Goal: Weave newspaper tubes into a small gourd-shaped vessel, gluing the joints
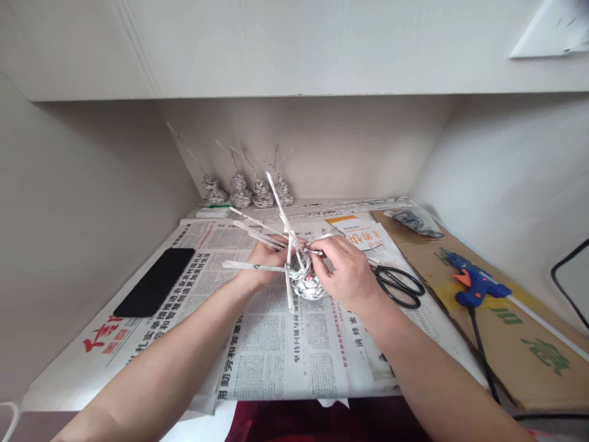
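Note:
A small gourd-shaped piece woven from rolled newspaper strips is held above the newspaper-covered table, with several loose paper strips sticking out upward and to the left. My left hand is closed round its far left side, its fingertips partly hidden behind the weave and strips. On the right, my right hand pinches a white paper strip between thumb and forefinger at the top of the piece. Black-handled scissors lie just right of my right hand, their blades partly covered.
Several finished-looking woven gourds stand along the back wall. Long paper sticks lie near them. A black phone rests on the newspaper at left. At right, cardboard bears a blue glue gun with its cord. A shelf overhangs.

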A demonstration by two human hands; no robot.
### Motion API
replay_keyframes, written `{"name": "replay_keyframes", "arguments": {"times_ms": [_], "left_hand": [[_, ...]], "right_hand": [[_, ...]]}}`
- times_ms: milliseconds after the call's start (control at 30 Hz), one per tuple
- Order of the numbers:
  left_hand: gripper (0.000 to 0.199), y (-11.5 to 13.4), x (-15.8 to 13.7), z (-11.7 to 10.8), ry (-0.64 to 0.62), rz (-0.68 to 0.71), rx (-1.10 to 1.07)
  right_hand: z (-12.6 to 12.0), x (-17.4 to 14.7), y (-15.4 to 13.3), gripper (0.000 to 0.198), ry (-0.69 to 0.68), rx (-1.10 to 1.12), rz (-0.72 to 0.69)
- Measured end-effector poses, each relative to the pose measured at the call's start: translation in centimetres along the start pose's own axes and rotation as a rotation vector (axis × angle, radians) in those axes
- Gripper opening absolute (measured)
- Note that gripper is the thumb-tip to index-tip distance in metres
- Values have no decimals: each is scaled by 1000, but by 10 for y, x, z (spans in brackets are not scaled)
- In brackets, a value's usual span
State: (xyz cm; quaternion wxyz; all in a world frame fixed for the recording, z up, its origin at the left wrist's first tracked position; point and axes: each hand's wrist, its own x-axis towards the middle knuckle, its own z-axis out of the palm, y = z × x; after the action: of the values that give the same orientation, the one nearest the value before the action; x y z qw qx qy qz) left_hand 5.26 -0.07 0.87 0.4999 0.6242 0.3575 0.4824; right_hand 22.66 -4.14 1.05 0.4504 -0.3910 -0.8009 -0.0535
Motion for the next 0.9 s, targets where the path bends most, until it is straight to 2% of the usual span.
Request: {"name": "replay_keyframes", "arguments": {"times_ms": [133, 233, 300, 400, 500, 633, 767, 900], "left_hand": [[28, 0, 1, -3, 47, 23, 15], [26, -1, 3, -7, 140, 26, -12], [23, -4, 5, -11, 205, 44, -33], [22, -9, 8, -15, 243, 42, -53], [20, -9, 10, -16, 246, 38, -76], [17, -4, 9, -16, 250, 26, -62], [18, -3, 10, -16, 262, 47, -5], [18, -6, 11, -17, 235, 50, -26]], "right_hand": [[-5, 0, -7, 15, 83, 85, -15], [-11, 0, -10, 10, 179, 133, 28], [-15, 1, -5, 8, 209, 122, 119], [-22, 3, 16, 21, 258, 138, 320], [-29, 4, 44, 27, 361, 298, 498], [-37, -2, 68, 25, 408, 448, 631], [-36, -14, 71, 24, 347, 469, 701], [-27, -24, 66, 20, 102, 364, 714]]}}
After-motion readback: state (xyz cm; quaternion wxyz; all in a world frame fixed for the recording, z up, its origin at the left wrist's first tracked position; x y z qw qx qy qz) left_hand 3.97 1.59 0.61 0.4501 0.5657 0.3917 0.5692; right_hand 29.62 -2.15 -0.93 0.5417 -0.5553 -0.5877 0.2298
